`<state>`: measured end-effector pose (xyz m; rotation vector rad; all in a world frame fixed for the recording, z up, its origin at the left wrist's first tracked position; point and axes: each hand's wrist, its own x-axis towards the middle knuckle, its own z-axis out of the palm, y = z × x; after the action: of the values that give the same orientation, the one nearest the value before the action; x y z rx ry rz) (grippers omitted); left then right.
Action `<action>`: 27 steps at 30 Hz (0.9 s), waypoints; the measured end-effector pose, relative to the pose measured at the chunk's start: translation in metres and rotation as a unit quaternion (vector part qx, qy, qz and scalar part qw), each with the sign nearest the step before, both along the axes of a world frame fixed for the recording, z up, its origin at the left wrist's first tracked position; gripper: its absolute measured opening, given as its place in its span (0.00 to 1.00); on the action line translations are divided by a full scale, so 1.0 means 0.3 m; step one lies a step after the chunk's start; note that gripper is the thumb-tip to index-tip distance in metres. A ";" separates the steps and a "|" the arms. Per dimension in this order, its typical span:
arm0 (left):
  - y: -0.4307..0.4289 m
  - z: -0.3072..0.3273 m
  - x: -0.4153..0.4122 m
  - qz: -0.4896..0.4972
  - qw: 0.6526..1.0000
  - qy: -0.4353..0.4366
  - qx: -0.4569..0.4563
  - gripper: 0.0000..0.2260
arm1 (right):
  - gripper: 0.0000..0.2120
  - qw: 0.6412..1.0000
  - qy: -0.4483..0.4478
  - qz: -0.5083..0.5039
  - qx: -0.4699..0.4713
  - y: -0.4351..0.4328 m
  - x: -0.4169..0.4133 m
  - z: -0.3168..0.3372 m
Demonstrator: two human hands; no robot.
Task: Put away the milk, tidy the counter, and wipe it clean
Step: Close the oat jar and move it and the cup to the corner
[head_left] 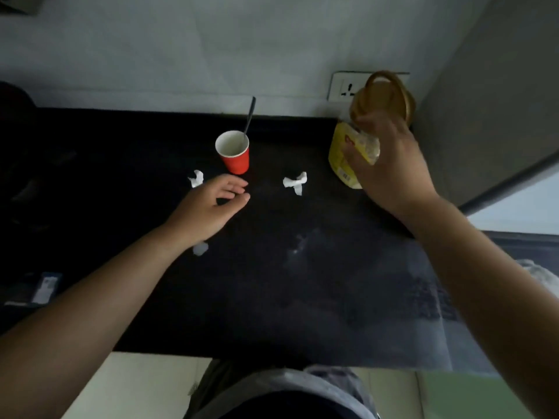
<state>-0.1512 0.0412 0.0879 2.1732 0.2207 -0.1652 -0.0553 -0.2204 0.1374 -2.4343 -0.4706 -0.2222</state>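
Observation:
A yellow milk-powder tin with a gold lid stands at the back right of the black counter. My right hand is closed around the tin's side. A red paper cup holding a spoon stands at the back middle. My left hand hovers just in front of the cup, fingers loosely curled, holding nothing. Crumpled white tissue scraps lie left of the cup, right of it, and under my left wrist. A pale smear marks the counter's middle.
A grey cabinet side rises right of the tin. A wall socket sits behind it. A dark box with a white label lies at the counter's left edge. White cloth shows at far right.

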 end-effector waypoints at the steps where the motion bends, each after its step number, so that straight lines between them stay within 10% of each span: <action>1: 0.021 0.003 0.052 -0.005 1.000 -0.003 0.002 0.09 | 0.21 1.000 -0.010 -0.005 -0.007 0.012 0.063 0.019; 19: 0.155 -0.211 0.556 -0.072 0.954 -0.003 0.292 0.30 | 0.20 0.975 -0.084 -0.128 -0.163 0.081 0.402 -0.068; 27: 0.172 -0.234 0.561 -0.070 0.965 0.020 0.251 0.27 | 0.16 0.982 -0.034 -0.173 -0.074 0.080 0.402 -0.064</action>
<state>0.0172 0.0930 0.0177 2.6951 0.1417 -0.2551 0.0653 -0.1963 0.1182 -2.6510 -0.0913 -0.4327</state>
